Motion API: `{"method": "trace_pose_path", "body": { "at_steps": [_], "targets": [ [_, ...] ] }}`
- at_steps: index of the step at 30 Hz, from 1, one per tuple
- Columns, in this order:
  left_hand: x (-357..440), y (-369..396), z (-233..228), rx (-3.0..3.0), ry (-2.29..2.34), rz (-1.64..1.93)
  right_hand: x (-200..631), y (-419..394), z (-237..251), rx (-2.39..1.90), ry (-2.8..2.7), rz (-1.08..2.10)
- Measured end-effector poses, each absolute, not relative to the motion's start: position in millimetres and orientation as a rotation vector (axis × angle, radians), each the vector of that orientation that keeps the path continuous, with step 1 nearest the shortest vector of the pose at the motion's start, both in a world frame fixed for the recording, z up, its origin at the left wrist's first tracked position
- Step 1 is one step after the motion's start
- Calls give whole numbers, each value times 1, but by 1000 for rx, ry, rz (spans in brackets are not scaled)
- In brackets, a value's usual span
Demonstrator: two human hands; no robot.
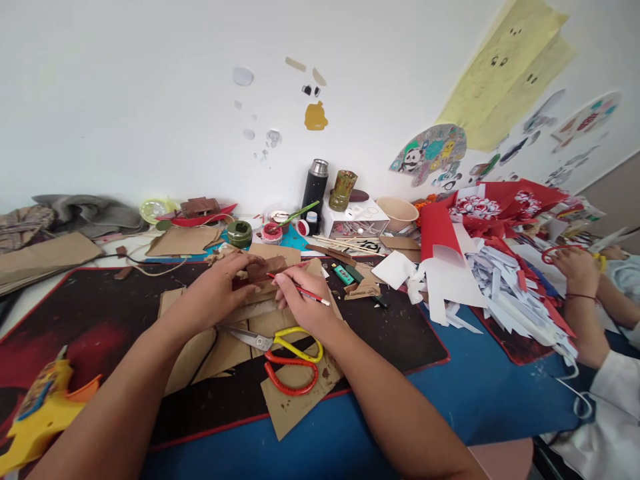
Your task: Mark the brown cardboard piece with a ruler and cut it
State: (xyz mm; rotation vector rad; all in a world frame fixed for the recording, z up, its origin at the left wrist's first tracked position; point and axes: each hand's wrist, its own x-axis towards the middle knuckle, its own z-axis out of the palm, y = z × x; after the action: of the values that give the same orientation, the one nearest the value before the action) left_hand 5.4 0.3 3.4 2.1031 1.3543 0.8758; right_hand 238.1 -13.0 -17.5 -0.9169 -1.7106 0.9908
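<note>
My left hand (217, 288) presses down on a small brown cardboard piece (260, 269) that lies on a stack of tan cardboard sheets (235, 343). My right hand (303, 303) grips a red pencil (306, 293) whose tip end points toward the brown piece and whose white end sticks out to the right. Just below my right hand lie scissors with yellow and red handles (287, 357), blades pointing left. All of this rests on a dark mat (100, 313) on the blue table (475, 393).
A yellow glue gun (43, 410) lies at the left front. A black flask (315, 187), green cup (343, 190), bowl (397, 212) and white box (355, 220) stand at the back. Red and white paper scraps (480, 267) pile up on the right, where another person's hand (580, 270) holds scissors.
</note>
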Motion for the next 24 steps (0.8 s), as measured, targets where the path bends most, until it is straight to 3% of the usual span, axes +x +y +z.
{"method": "trace_pose_path", "body": {
  "at_steps": [24],
  "targets": [
    [6, 1, 3, 2153, 1397, 877, 233, -13, -18, -919, -1683, 990]
  ]
}}
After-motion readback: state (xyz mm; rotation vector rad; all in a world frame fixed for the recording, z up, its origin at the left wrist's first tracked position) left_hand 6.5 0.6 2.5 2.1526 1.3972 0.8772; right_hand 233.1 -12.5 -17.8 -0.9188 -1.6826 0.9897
